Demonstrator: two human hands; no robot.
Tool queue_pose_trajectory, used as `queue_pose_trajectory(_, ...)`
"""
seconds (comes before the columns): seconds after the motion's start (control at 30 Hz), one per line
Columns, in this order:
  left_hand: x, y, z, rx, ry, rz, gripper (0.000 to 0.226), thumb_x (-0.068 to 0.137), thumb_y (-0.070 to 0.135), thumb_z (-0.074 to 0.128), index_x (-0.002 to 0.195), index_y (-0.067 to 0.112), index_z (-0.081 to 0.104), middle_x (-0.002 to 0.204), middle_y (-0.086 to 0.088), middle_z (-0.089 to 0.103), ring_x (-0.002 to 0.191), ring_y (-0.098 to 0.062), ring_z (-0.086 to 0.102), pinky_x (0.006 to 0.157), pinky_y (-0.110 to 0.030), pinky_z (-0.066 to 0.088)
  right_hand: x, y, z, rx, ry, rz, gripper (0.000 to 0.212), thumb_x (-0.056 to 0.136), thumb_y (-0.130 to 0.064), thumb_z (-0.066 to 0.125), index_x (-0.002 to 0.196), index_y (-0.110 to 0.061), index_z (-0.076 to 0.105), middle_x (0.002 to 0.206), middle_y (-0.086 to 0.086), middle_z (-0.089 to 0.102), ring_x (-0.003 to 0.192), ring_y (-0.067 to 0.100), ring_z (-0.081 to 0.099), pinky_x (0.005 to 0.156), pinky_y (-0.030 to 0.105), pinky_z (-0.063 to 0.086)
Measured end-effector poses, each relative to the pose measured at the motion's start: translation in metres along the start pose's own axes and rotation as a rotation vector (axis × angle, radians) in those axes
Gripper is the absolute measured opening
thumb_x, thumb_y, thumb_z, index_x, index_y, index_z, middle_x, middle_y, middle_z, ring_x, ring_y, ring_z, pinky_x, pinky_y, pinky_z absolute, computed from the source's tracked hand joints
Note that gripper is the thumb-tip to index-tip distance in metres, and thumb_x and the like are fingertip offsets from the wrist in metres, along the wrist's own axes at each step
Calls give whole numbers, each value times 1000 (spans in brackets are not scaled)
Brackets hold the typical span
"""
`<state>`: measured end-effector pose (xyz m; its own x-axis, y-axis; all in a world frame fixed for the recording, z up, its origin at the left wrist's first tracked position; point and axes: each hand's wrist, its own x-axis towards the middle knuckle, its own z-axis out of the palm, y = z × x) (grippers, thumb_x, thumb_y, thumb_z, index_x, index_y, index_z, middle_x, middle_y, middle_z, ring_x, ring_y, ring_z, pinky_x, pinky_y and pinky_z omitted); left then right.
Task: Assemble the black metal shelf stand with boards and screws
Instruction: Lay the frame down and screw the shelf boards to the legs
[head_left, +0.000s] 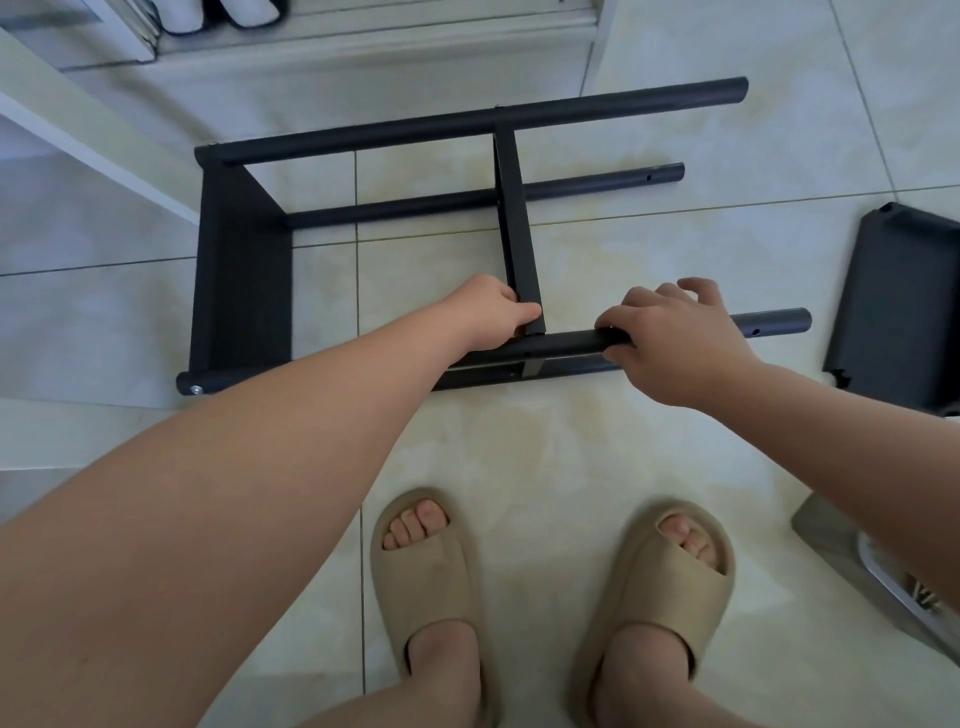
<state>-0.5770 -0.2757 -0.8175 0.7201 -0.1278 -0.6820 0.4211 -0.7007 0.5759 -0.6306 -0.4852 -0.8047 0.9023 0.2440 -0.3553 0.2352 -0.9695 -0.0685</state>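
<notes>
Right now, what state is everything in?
Black metal shelf stand, lying on its side, part-built.
Black middle shelf board, crosswise in stand, near end held.
Spare black shelf board, loose on floor.
Left-hand grip, pinching middle board.
Right-hand grip, curled round near black metal tube.

I'm at home here: glossy cream floor tiles (519, 457) under my left hand (493, 312), beige slippers (431, 582) nearer me, a white cabinet (363, 57) beyond that hand.

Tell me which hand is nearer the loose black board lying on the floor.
Right. The right hand grips the near tube, just left of the loose board; the left hand holds the middle board at its end, farther left still.
</notes>
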Motion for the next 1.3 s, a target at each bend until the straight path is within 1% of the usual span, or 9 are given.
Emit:
queue_pose_trajectory(0.13,1,-1,1,-5,14,-4,38,96,37,62,101,0,72,109,-17,71,86,-24,57,89,-36,49,3,0,6,21,16,1,28,102,-33,49,127,-33,61,117,-6,57,112,25,50,114,44,18)
queue_pose_trajectory(0.3,-6,1,6,44,55,-9,33,98,38,58,82,10,66,74,-5,57,72,-22,51,64,-29,39,-1,1,10,-27,28,-25,30,104,-35,46,130,-31,59,120,-5,56,112,26,50,115,46,18)
queue_pose_trajectory(0.37,-12,3,7,99,83,-4,33,98,41,55,101,12,68,91,-4,62,87,-26,58,77,-30,45,-4,2,7,-63,4,-47,34,105,-38,44,136,-30,55,128,-4,54,119,26,49,117,49,15)
queue_pose_trajectory(0.43,-23,9,5,211,144,-12,42,98,48,50,126,17,57,114,-1,60,110,-28,56,96,-36,42,-11,4,1,-76,-34,-66,45,104,-44,44,147,-30,43,143,-4,47,134,25,41,120,50,10)
queue_pose_trajectory(0.6,-60,43,6,523,255,125,49,99,53,44,139,26,45,137,-1,53,128,-30,42,92,-43,32,-54,26,-23,-95,-6,-63,57,104,-47,43,155,-29,27,157,-6,35,147,21,25,121,50,7)
queue_pose_trajectory(0.7,-83,71,24,676,185,251,54,99,55,41,145,25,41,148,-3,47,135,-30,39,102,-46,34,-94,49,-35,-112,4,-10,60,104,-49,39,157,-29,20,163,-4,26,152,22,17,122,50,7)
queue_pose_trajectory(1.03,-133,156,153,961,-54,639,58,99,55,41,149,27,36,154,0,40,141,-27,33,109,-46,32,-250,166,-3,-54,-114,365,64,104,-50,33,160,-34,7,168,-7,11,155,19,8,123,48,6)
queue_pose_trajectory(1.17,-131,164,211,1005,-266,641,61,101,52,41,154,25,27,157,-3,36,141,-30,36,110,-48,35,-287,202,39,5,-176,488,58,104,-48,35,157,-37,16,163,-9,25,149,20,25,118,43,19)
queue_pose_trajectory(1.3,-109,161,258,885,-422,510,67,102,48,45,156,19,20,154,-9,40,138,-30,43,109,-46,39,-292,222,88,149,-274,576,42,104,-41,38,145,-30,42,145,-2,50,133,27,48,104,40,40)
